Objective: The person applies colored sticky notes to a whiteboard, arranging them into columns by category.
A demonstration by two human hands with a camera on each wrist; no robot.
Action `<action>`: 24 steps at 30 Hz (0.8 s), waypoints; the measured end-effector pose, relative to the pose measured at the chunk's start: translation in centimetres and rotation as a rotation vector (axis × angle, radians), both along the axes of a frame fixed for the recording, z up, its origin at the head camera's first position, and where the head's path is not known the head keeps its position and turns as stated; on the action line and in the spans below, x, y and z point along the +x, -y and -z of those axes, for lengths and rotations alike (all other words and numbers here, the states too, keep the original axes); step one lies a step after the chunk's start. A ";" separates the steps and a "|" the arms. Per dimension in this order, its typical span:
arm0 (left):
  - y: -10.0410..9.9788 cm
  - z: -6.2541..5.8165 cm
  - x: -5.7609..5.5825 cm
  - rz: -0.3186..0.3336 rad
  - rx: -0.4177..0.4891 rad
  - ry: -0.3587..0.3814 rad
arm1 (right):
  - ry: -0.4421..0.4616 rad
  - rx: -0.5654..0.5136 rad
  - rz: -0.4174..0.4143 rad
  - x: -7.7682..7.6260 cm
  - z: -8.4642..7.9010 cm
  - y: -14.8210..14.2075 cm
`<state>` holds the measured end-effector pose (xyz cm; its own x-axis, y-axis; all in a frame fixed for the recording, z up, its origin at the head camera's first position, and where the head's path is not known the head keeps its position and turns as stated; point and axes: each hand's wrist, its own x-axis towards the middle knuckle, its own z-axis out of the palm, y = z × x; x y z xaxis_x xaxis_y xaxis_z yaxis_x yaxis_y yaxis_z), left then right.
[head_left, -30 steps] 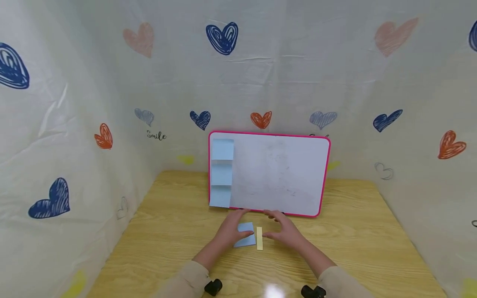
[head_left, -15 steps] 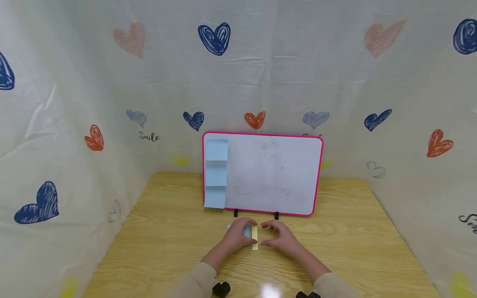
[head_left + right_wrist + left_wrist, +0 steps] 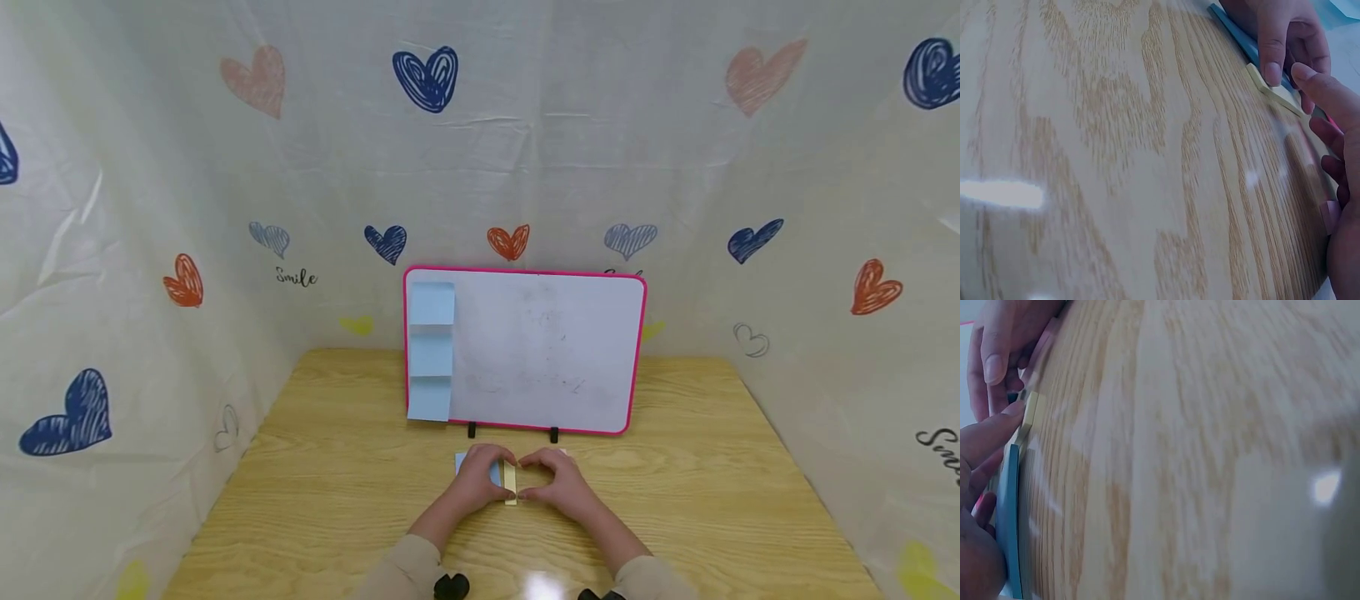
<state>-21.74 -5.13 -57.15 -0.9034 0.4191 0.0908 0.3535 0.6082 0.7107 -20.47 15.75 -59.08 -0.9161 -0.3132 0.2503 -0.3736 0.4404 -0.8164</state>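
A narrow yellow sticky note pad lies on the table between the two hands. My left hand arches over it, its thumb at the near end and forefinger at the far end. In the right wrist view that thumb presses on the yellow pad. Just right of the pad is my right hand, thumb and forefinger curved and spread, tips right at its edge. A blue sticky note pad lies under the left palm, partly covered. Beneath the right hand, a small pink pad shows mostly hidden.
Behind the hands a pink-framed whiteboard stands on two black feet. Down its left side hang three light blue sticky notes. A white heart-printed curtain surrounds the wooden table.
Both hands have drawn closer together and nearer to the person, the left closing over the yellow pad and the right coming up to its edge. The head view has shifted slightly right.
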 end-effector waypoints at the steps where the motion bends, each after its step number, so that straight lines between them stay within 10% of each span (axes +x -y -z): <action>1: 0.0 0.0 0.0 0.000 -0.003 0.001 | -0.002 0.006 0.005 0.0 0.0 0.1; 24: -0.1 -0.3 0.4 -0.025 0.014 0.005 | -0.057 0.029 0.075 0.3 0.2 0.7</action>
